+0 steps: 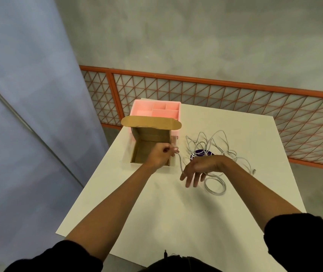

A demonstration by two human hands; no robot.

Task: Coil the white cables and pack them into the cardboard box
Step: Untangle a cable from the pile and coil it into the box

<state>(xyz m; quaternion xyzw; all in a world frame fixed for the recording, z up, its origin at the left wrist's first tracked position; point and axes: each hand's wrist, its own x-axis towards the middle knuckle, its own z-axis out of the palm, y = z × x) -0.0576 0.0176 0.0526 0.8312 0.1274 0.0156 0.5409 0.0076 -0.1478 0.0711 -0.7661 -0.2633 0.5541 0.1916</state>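
1. While the left hand (159,156) hovers over the right wall of the cardboard box (151,137), its thumb and fingertips pinch one end of a white cable (180,163) in a narrow, closed grip.
2. From that pinch the strand drops and meets the fingers of the right hand (198,169), which point down, straight and spread. It touches them, but whether the hidden thumb traps it I cannot tell.
3. Just beside and below the right hand, the same cable forms a round loop (215,186) at the tabletop.
4. Beyond the right hand, the remaining white cables (211,141) lie in a loose tangle on the white table (156,213), partly over a round purple object (202,153).
5. A small plug (255,170) lies close to the table's right edge.
6. Sitting near the table's left edge, the box has its lid flap (151,123) standing up, and inside only its brown floor shows.
7. Behind it, touching the flap, is a pink organiser (156,110) with several compartments.
8. Bare tabletop stretches from both hands to the near edge.
9. An orange mesh fence (215,89) runs past the far edge.
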